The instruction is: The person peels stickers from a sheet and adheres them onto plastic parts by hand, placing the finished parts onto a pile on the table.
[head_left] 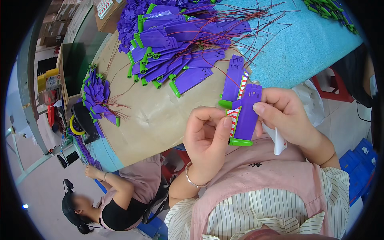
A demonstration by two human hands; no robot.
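Your left grip [208,138] pinches the striped strip [233,123] with thumb and forefinger at the left edge of a purple panel [249,114]; whether it also bears on the panel itself, you cannot tell from here. Your right grip [286,116] grasps that panel by its right edge, thumb on the near face. A curled white paper [278,142] hangs just under the right fingers. The panel is held up in front of you at the counter's near edge, its green end pointing toward you.

Just beyond it, a second panel [232,85] lies on the brown part of the counter [148,124], also bearing a red-and-white strip. Farther off you have a large pile [172,48] of purple and green panels, with red wires [256,20] trailing right over the blue part. A smaller pile [96,94] sits to your left, near a yellow tape roll [73,125] and a seated co-worker [138,180].
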